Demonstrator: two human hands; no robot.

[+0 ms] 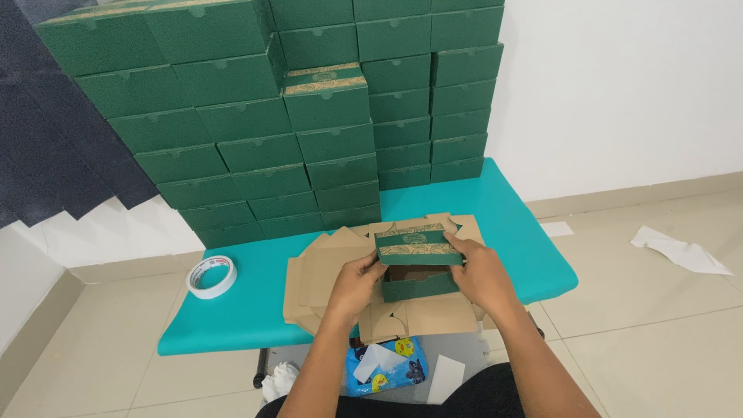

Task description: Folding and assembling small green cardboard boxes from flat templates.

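— What are the hands on?

— A half-folded green cardboard box with a gold patterned band [418, 263], held over the middle of the low teal table [232, 310]. The left hand [357, 285] grips its left wall, fingers curled over the edge. The right hand [480, 272] clasps the right end, thumb pressed on the lid flap.

— How far along does the folding look?

— Partway, I'd judge. The walls stand and the inside is open and brown, but the lid is not closed, so it doesn't yet match the finished ones.

— Finished ones?

— A tall wall of closed green boxes [271, 108] at the back of the table, many rows high. That much seems done.

— And what's left?

— Flat brown unfolded box blanks [325, 263] lie on the table beneath the held box, several at least. A white tape roll [212, 276] sits towards the table's left end, well apart from both hands.

— Anything under the table?

— A blue printed packet [387, 370] and crumpled white paper [277, 381] on the floor tiles below its front edge.
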